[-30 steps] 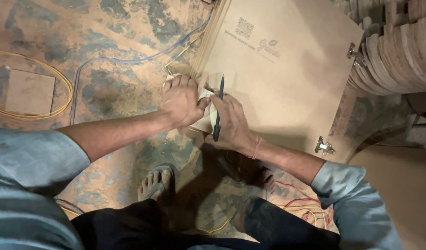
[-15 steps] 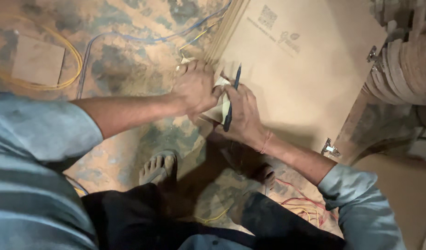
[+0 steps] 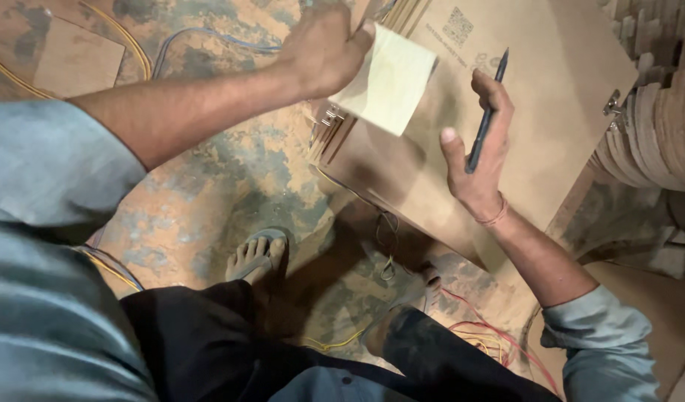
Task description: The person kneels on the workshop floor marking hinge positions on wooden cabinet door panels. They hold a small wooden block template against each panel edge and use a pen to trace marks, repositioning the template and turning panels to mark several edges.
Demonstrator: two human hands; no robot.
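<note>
Pale yellow paper slip (image 3: 391,78) lifted, dark pen (image 3: 485,115) upright.

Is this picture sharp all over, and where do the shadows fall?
Head view: warm, dim light; the left hand and its pale paper slip look slightly smeared, the right hand with the dark pen crisper; a deep shadow pools on the floor below the brown board.

Open board face (image 3: 551,97) between right hand (image 3: 476,149) and metal hinge (image 3: 613,104), free for passage. Blocked at right by stacked curved wood pieces (image 3: 655,126); hemmed at left by board-stack edge (image 3: 335,134); tangled below by loose wires (image 3: 387,246) across dusty floor (image 3: 208,201).
</note>
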